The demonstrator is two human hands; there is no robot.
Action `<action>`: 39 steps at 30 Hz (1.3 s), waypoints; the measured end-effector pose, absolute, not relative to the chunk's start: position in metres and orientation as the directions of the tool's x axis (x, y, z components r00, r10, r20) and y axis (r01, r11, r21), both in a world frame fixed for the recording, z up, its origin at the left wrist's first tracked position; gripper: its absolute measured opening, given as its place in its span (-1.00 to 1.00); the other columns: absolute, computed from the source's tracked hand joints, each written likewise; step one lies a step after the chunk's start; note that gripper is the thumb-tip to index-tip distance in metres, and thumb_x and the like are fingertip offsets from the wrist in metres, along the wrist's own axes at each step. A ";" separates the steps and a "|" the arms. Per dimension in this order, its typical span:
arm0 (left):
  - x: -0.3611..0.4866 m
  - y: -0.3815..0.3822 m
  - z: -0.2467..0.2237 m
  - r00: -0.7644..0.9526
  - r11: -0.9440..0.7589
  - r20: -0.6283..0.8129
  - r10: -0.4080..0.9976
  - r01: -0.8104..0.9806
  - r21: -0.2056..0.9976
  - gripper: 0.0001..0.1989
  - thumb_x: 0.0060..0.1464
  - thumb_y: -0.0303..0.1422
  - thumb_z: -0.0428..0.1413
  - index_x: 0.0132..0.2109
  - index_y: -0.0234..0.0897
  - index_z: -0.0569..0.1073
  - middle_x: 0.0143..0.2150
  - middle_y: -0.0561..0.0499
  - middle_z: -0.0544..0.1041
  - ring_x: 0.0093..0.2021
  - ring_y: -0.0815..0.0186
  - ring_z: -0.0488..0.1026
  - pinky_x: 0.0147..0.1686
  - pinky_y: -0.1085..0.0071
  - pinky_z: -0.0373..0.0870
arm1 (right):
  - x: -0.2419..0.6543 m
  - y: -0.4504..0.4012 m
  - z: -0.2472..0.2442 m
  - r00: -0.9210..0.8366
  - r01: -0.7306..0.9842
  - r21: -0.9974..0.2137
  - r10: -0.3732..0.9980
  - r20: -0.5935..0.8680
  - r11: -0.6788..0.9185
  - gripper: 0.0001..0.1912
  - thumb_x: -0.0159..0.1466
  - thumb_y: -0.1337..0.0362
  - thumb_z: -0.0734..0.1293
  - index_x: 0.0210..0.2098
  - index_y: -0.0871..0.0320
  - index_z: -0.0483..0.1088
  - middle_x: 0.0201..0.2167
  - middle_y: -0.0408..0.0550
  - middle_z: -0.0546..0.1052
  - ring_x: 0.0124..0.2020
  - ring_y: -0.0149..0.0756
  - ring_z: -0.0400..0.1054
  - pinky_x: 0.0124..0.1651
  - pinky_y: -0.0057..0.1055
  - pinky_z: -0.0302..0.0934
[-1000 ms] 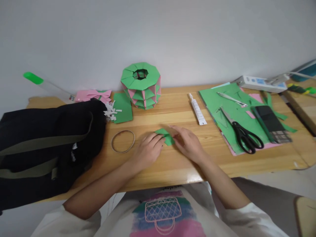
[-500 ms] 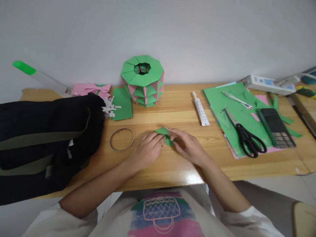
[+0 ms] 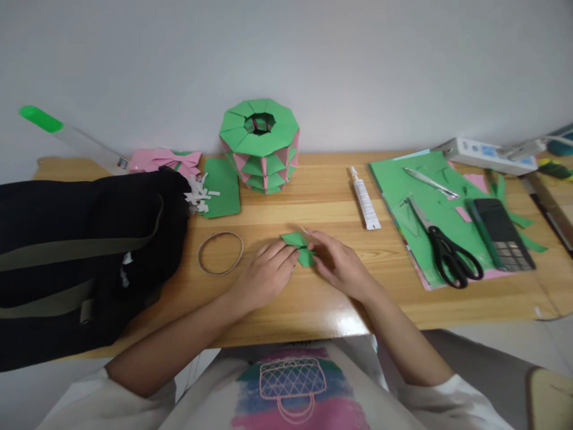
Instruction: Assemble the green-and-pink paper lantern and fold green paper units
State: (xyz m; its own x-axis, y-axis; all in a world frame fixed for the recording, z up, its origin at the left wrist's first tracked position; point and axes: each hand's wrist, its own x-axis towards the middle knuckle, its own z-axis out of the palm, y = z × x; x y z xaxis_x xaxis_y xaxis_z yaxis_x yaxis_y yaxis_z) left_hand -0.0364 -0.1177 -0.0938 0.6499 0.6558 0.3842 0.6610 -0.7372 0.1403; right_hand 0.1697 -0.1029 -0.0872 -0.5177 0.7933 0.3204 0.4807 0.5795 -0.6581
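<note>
A small folded piece of green paper (image 3: 306, 258) lies on the table between my hands, its flaps slightly raised. My left hand (image 3: 270, 270) rests on its left side, the fingers together and pressed onto it. On the right, my right hand (image 3: 339, 264) pinches the paper's edge between thumb and fingers. A thin pale sliver sticks up beside the right fingertips. Behind my hands stands a lantern-like paper structure (image 3: 260, 146) of green and pink folded pieces. A thin ring (image 3: 220, 233) lies to the left of my left hand.
At right, scissors (image 3: 447, 254), a pen (image 3: 430, 182) and a dark calculator (image 3: 500, 233) lie on green sheets (image 3: 394, 173). A glue tube (image 3: 366, 203) lies nearer the middle. A black bag (image 3: 89, 209) covers the left, beside paper scraps (image 3: 200, 194). A power strip (image 3: 486, 155) sits by the wall.
The green paper's flaps have spread a little, with more of its upper and lower parts showing. My right fingers have shifted slightly; the left hand stays nearly in place.
</note>
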 end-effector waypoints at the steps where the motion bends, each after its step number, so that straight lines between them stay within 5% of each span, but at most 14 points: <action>1: -0.036 -0.118 -0.094 0.648 -0.735 0.384 0.658 0.663 0.142 -0.73 0.24 -0.42 -0.07 -0.05 -0.41 0.47 -0.11 -0.13 0.58 -0.04 0.16 0.44 -0.09 0.23 0.41 | 0.169 -0.103 -0.088 -0.520 0.479 -0.661 0.793 0.316 0.578 -0.36 0.20 0.50 0.18 0.24 0.03 -0.02 -0.05 0.03 0.49 -0.09 -0.25 0.45 -0.11 -0.25 0.40; 7: -0.037 -0.119 -0.096 0.651 -0.732 0.366 0.665 0.665 0.148 -0.73 0.25 -0.42 -0.09 -0.06 -0.39 0.47 -0.13 -0.15 0.57 -0.04 0.15 0.45 -0.11 0.20 0.44 | 0.168 -0.104 -0.089 -0.500 0.478 -0.697 0.818 0.285 0.535 -0.31 0.20 0.52 0.17 0.27 0.01 -0.06 0.09 0.05 0.43 -0.07 -0.27 0.46 -0.10 -0.25 0.42; 18: -0.044 -0.124 -0.090 0.650 -0.729 0.350 0.675 0.662 0.174 -0.70 0.17 -0.50 -0.07 -0.01 -0.36 0.44 -0.02 -0.18 0.53 -0.15 0.18 0.52 -0.23 0.29 0.50 | 0.167 -0.102 -0.091 -0.458 0.526 -0.693 0.851 0.257 0.493 -0.30 0.17 0.50 0.20 0.26 0.04 -0.04 -0.15 -0.01 0.53 -0.19 -0.26 0.49 -0.18 -0.28 0.41; 27: -0.043 -0.122 -0.089 0.694 -0.784 0.371 0.617 0.582 0.215 -0.71 0.12 -0.52 -0.02 -0.04 -0.46 0.47 -0.04 -0.23 0.53 0.04 0.11 0.41 0.07 0.17 0.41 | 0.167 -0.103 -0.092 -0.460 0.546 -0.671 0.849 0.261 0.502 -0.28 0.16 0.51 0.19 0.27 0.01 -0.04 -0.14 -0.05 0.53 -0.18 -0.27 0.48 -0.17 -0.27 0.41; 39: -0.040 -0.123 -0.093 0.662 -0.723 0.291 0.691 0.643 0.254 -0.63 0.18 -0.52 -0.08 0.10 -0.42 0.39 -0.01 -0.20 0.54 0.04 0.11 0.42 0.00 0.12 0.42 | 0.169 -0.109 -0.088 -0.511 0.581 -0.556 0.798 0.320 0.595 -0.33 0.24 0.46 0.22 0.28 0.03 -0.05 -0.01 0.03 0.53 -0.10 -0.22 0.49 -0.14 -0.26 0.44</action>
State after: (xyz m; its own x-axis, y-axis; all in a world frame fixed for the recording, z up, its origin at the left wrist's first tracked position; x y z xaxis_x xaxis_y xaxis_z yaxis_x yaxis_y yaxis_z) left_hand -0.0396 -0.1233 -0.0927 0.6618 0.6907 0.2914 0.6426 -0.7229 0.2540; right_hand 0.1688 -0.1088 -0.0875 -0.5106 0.7979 0.3203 0.5809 0.5948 -0.5557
